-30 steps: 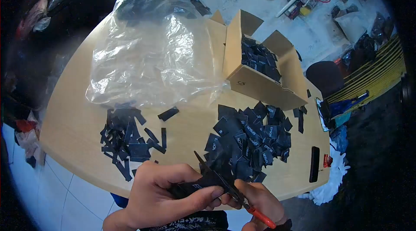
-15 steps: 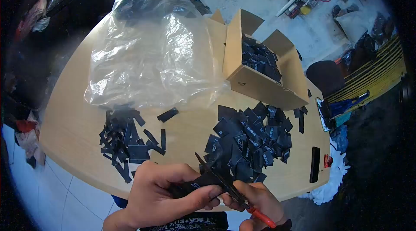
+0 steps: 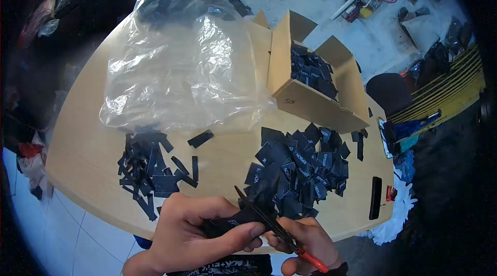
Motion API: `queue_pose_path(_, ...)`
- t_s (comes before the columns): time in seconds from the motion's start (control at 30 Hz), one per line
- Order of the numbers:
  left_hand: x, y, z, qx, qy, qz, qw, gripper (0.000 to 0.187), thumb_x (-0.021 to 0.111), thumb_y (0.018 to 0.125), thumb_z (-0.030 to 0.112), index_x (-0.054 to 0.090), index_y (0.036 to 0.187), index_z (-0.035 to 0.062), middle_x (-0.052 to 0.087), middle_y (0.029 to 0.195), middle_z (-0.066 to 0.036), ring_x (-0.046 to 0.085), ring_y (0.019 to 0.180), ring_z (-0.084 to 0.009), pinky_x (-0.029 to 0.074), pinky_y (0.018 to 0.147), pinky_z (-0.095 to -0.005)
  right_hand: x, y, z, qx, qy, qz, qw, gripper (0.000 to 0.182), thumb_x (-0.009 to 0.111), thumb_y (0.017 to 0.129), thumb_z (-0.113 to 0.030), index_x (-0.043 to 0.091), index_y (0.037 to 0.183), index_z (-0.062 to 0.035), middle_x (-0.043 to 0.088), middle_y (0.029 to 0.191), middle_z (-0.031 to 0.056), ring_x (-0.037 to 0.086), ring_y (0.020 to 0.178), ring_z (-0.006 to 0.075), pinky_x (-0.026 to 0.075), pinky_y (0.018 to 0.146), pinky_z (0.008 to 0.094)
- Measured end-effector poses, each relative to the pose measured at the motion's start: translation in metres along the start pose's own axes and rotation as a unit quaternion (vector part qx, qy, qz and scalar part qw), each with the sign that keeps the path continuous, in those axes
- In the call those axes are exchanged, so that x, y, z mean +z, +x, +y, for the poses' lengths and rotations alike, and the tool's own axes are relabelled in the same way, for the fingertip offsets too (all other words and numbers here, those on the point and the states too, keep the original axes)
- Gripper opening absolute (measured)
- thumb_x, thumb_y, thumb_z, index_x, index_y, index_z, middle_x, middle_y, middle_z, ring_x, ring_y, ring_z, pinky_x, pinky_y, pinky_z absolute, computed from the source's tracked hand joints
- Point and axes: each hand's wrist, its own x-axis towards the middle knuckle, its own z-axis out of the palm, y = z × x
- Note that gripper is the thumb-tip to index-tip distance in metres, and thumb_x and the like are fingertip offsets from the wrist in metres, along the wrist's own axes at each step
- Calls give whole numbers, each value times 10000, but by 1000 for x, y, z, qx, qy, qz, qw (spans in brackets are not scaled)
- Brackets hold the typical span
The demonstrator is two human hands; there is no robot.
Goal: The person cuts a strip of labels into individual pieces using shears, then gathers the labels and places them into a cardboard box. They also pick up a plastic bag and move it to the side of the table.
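My left hand (image 3: 202,234) pinches a black fabric strip (image 3: 228,226) between thumb and fingers; part of white lettering shows on it. Scissors (image 3: 274,227) with black blades and red handles are in my right hand (image 3: 305,242), their blades lying across the strip's right end. Just beyond the blades spreads a pile of cut black pieces (image 3: 300,165), many printed with EPSON. A second pile of narrow black offcuts (image 3: 150,165) lies on the table (image 3: 88,162) to the left. My fingers partly hide the strip and the scissor handles.
A large clear plastic bag (image 3: 176,69) covers the back left of the table. An open cardboard box (image 3: 316,102) with black pieces inside stands at the back right. By the right edge are a black phone-like object (image 3: 376,197) and a small red item (image 3: 392,193).
The scissor blades have come closer together across the strip. Both hands stay in nearly the same place, and the piles look unchanged.
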Motion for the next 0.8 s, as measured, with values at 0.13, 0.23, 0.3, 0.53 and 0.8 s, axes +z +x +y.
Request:
queue_pose_path(0.13,-2,0,-1,0,10,0,1000,95,671,694,-55,607,743,-105,645,764,-186,652,638,-192,550,556,-268,9,-3,-8,80,157,34,984,366,497,886,-370,550,704,-56,401,486,-40,371,320,93,279,304,199)
queue_pose_path(0.23,-2,0,-2,11,-11,-4,1000,101,676,689,-55,605,740,-107,645,766,-187,652,641,-190,550,555,-266,8,-3,-15,135,144,44,979,387,509,878,-382,545,696,-43,415,486,-24,443,322,106,266,276,213)
queue_pose_path(0.3,0,0,0,-3,-9,9,1000,105,681,685,-55,605,737,-106,646,769,-183,651,641,-185,550,557,-264,6,-1,-5,65,140,27,988,396,527,865,-391,542,682,-41,424,490,-16,469,329,118,290,284,223)
queue_pose_path(0.53,-2,1,0,18,8,-2,1000,96,677,687,-52,608,736,-97,650,769,-169,649,643,-167,544,558,-252,8,-2,-5,82,179,39,980,389,533,859,-384,552,682,-38,456,499,3,470,343,117,304,298,230)
queue_pose_path(0.8,-4,0,-2,45,29,-10,998,90,677,692,-29,603,699,-79,650,735,-161,645,600,-160,524,530,-237,12,-3,-12,113,154,77,979,421,536,854,-411,571,665,-37,485,496,21,487,341,115,279,283,219)
